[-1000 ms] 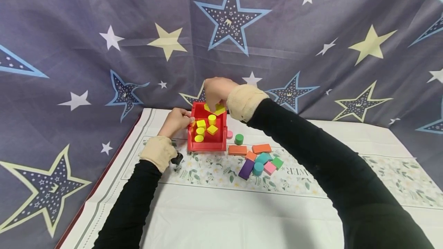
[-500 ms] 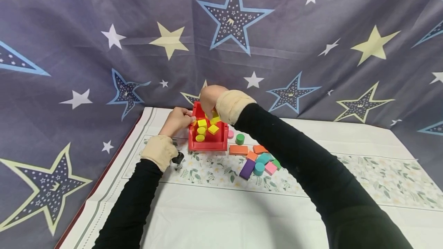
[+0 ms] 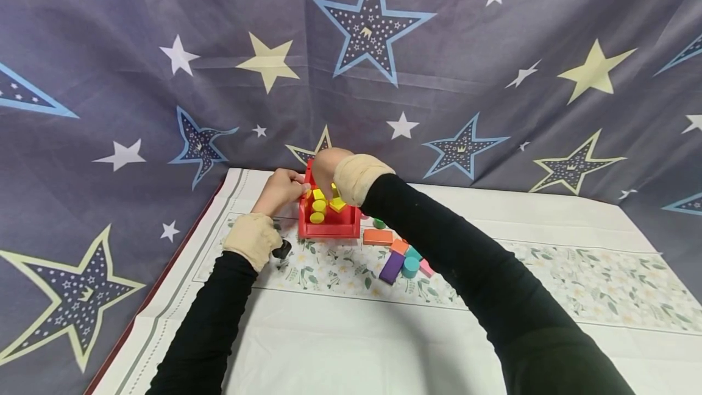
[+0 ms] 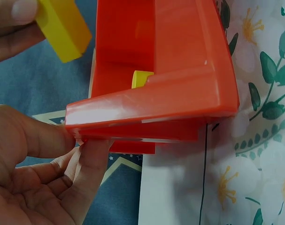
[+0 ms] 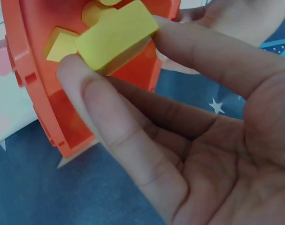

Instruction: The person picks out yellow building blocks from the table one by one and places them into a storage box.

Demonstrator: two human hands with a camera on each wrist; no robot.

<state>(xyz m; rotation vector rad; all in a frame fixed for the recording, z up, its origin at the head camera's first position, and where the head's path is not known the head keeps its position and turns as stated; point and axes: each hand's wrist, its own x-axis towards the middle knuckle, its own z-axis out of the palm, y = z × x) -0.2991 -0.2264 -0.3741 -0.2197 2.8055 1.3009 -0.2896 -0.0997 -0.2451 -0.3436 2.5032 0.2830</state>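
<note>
A red open-topped plastic bin [image 3: 330, 231] stands near the back edge of the table with several yellow blocks [image 3: 319, 206] inside. My left hand [image 3: 281, 191] pinches the bin's left side wall between thumb and fingers. Over the bin is my right hand [image 3: 331, 166], holding a yellow block [image 5: 118, 38] between thumb and fingertips. In the right wrist view this block overlaps a yellow cube [image 5: 61, 43] lying in the bin. The left wrist view shows the held block beside the bin's opening, and a yellow cylinder [image 4: 141, 78] within. From the head, the right hand mostly hides the held block.
Right of the bin lie loose blocks: an orange one [image 3: 377, 237], a purple one [image 3: 392, 267], a teal cylinder [image 3: 410, 267] and a pink one [image 3: 426, 268]. The right sleeve [image 3: 439, 249] covers part of this group. A star-patterned curtain [image 3: 219, 78] hangs behind the table.
My right hand has come down and slightly left over the bin with the yellow block, and its sleeve now covers more loose blocks. The left hand keeps its grip on the wall.
</note>
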